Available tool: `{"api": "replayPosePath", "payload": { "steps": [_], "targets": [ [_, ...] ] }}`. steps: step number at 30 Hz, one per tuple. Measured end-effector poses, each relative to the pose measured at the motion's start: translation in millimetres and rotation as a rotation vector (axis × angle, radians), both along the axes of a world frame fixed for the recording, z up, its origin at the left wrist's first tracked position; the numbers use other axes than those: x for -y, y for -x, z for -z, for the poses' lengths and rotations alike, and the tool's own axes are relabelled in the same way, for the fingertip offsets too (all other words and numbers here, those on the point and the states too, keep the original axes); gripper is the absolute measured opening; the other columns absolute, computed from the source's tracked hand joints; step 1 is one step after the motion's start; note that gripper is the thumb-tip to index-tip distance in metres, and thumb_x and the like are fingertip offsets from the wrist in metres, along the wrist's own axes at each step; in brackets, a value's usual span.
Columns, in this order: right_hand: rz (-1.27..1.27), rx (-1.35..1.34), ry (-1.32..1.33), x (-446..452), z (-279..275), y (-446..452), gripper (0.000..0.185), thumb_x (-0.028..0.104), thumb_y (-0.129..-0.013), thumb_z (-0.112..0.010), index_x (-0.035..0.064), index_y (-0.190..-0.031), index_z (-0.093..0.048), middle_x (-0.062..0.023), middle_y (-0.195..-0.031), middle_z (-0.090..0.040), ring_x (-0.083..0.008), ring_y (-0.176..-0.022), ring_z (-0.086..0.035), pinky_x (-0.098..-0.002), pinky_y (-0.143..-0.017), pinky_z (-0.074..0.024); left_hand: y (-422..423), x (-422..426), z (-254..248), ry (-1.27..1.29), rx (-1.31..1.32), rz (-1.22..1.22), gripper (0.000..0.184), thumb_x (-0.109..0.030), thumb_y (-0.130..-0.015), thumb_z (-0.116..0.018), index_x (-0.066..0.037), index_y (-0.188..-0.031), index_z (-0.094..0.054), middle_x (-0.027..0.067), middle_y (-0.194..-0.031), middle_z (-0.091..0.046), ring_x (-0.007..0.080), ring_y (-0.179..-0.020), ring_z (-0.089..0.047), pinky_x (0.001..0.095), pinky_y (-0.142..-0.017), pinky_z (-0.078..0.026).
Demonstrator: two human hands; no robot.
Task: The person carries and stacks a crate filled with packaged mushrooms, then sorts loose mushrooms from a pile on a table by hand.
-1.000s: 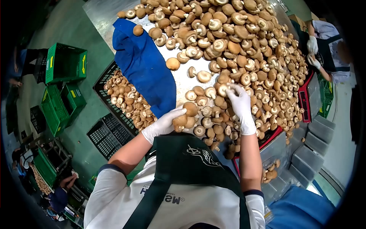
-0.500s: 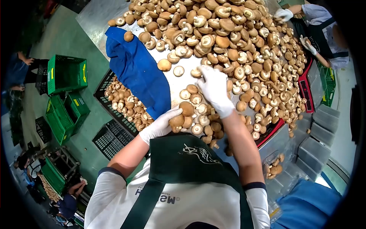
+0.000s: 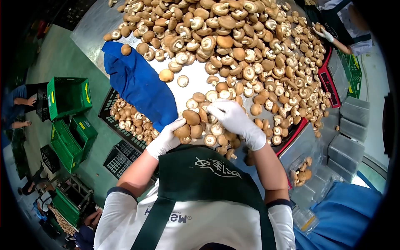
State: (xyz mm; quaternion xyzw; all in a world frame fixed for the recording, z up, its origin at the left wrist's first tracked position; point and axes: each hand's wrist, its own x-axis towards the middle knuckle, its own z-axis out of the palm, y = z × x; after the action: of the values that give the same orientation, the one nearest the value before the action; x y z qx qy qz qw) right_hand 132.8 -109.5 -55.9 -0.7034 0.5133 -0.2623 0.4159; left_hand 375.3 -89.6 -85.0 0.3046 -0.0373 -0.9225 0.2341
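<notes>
My left hand [image 3: 166, 138], in a white glove, is closed around several brown shiitake mushrooms [image 3: 192, 117] just above the apron. Beside it my right hand [image 3: 239, 123], gloved too, has its thumb and fingers pinched at a shiitake mushroom [image 3: 203, 114] next to that bunch. The fingertips partly hide this mushroom. More loose mushrooms [image 3: 216, 129] lie below and around the right fingers, some with pale stems up. A blue cloth [image 3: 139, 85] lies on the metal table [image 3: 183, 92] left of the hands.
A large mushroom heap [image 3: 225, 41] covers the table's far and right side. A black crate of mushrooms [image 3: 109, 109] stands at left, green crates [image 3: 68, 109] farther out. Red-edged scales [image 3: 329, 85] and clear plastic trays [image 3: 348, 143] are at right. A co-worker's gloved hand [image 3: 323, 32] is at upper right.
My right hand has come back from the mushrooms farther up to beside the left hand's bunch. The left hand keeps its hold. The view has shifted slightly.
</notes>
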Motion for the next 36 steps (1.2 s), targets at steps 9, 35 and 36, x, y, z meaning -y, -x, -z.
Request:
{"api": "replayPosePath", "payload": {
  "steps": [9, 35, 36],
  "targets": [
    [-0.168, -0.180, 0.351, 14, 25, 7, 0.022, 0.022, -0.091, -0.059, 0.0060, -0.103, -0.067, -0.0127, -0.093, -0.069, -0.0312, -0.080, -0.066, -0.0388, -0.070, -0.0520, 13, -4, -7, -0.004, 0.025, 0.052, 0.063, -0.040, -0.093, -0.047, -0.003, -0.143, -0.038, 0.0187, -0.130, -0.055, 0.0314, -0.114, -0.056, 0.0414, -0.097, -0.046],
    [0.577, -0.490, 0.297, 31, 42, 45, 0.021, 0.019, -0.083, -0.067, 0.0078, -0.100, -0.068, -0.0105, -0.087, -0.066, -0.0287, -0.086, -0.060, -0.0399, -0.081, -0.0458, 16, -12, -5, -0.134, 0.048, 0.077, 0.060, -0.036, -0.091, -0.050, -0.004, -0.141, -0.041, 0.0164, -0.133, -0.053, 0.0302, -0.116, -0.056, 0.0424, -0.099, -0.044],
    [0.573, -0.525, 0.254, 35, 49, 44, 0.022, 0.021, -0.083, -0.067, 0.0076, -0.101, -0.067, -0.0108, -0.087, -0.066, -0.0290, -0.088, -0.060, -0.0399, -0.083, -0.0454, 17, -13, -7, -0.105, 0.075, 0.087, 0.062, -0.038, -0.090, -0.051, -0.006, -0.141, -0.041, 0.0160, -0.132, -0.053, 0.0304, -0.115, -0.056, 0.0422, -0.097, -0.045]
  ]
}}
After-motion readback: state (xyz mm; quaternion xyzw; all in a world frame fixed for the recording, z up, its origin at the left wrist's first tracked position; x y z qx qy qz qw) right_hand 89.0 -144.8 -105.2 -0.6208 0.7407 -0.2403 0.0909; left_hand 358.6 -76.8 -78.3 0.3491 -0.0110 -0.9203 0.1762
